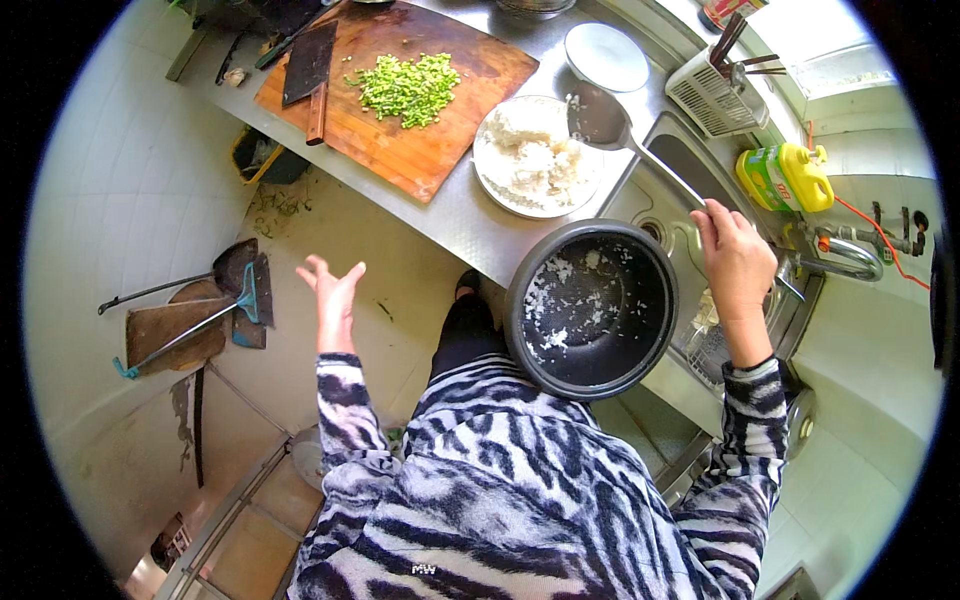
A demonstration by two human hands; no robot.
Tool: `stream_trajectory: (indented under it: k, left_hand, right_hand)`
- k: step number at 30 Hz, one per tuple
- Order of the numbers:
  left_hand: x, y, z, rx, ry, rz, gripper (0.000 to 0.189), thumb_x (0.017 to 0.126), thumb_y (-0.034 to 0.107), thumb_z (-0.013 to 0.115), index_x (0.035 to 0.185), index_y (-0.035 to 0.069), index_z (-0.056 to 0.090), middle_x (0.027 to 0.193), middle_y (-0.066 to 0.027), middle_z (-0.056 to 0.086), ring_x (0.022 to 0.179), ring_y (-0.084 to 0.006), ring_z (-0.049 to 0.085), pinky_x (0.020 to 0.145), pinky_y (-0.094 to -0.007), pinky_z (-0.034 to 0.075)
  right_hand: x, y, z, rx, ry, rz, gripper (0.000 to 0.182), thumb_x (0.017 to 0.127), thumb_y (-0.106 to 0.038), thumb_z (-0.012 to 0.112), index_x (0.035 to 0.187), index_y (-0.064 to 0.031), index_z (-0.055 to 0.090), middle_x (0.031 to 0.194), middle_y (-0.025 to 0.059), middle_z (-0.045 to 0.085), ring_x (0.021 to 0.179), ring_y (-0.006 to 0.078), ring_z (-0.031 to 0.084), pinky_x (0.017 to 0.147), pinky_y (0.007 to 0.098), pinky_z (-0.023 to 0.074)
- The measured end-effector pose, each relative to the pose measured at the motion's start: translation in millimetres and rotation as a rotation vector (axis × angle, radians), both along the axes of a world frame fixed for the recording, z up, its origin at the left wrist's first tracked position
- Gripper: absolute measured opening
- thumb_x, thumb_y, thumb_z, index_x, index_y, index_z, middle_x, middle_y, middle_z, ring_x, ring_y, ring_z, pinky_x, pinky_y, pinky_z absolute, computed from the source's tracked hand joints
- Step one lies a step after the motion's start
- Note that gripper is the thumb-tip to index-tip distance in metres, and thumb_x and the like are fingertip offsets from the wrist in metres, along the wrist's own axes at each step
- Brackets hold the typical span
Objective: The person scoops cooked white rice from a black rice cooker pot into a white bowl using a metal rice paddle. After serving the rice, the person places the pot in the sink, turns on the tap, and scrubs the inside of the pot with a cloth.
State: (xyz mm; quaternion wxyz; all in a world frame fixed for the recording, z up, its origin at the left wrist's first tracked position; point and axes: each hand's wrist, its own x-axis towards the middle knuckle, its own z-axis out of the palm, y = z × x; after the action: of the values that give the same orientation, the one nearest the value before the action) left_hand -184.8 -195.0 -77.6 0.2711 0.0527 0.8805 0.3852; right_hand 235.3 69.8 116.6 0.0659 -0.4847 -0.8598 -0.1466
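Observation:
My right hand [735,259] grips the handle of a metal ladle [600,118], whose bowl hangs over the right edge of a white plate [501,196] heaped with cooked rice [540,157]. Bits of rice cling to the ladle. In front of my body a dark rice cooker inner pot [596,307] stands tilted at the counter's edge, with scattered rice on its bottom and wall. My left hand [332,289] is raised over the floor to the left, fingers spread, holding nothing. Chopped green vegetable [409,86] lies on a wooden cutting board [397,165], beside a cleaver [315,90].
A steel sink [630,187] with a faucet [847,259] lies at right. Behind it stand a yellow detergent jug [787,178] and a white utensil basket [709,94]. A pale round dish [606,56] is behind the plate. Brooms and a dustpan [176,326] lean at the left wall.

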Motion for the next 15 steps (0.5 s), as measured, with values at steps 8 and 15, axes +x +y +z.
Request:
stream_trajectory:
  k: [8, 15]
  left_hand:
    - [26, -12, -7, 0.308, -0.227, 0.077, 0.026, 0.079, 0.009, 0.082, 0.099, -0.003, 0.07, 0.104, -0.0135, 0.069, 0.097, -0.0161, 0.064, 0.088, -0.0274, 0.05]
    - [74, 16, 16, 0.508, -0.283, -0.076, 0.015, 0.089, 0.014, 0.074, 0.088, 0.002, 0.065, 0.081, -0.0018, 0.066, 0.071, -0.0087, 0.06, 0.071, -0.0231, 0.049]
  right_hand:
    - [4, -16, -6, 0.159, 0.039, 0.118, 0.016, 0.087, -0.031, 0.07, 0.095, -0.0172, 0.071, 0.073, 0.0009, 0.061, 0.065, 0.0218, 0.063, 0.055, 0.0348, 0.0483]
    - [19, -35, 15, 0.046, 0.169, -0.002, 0.019, 0.088, -0.034, 0.07, 0.094, -0.0167, 0.071, 0.074, 0.0039, 0.064, 0.065, 0.0249, 0.065, 0.056, 0.0353, 0.0493]
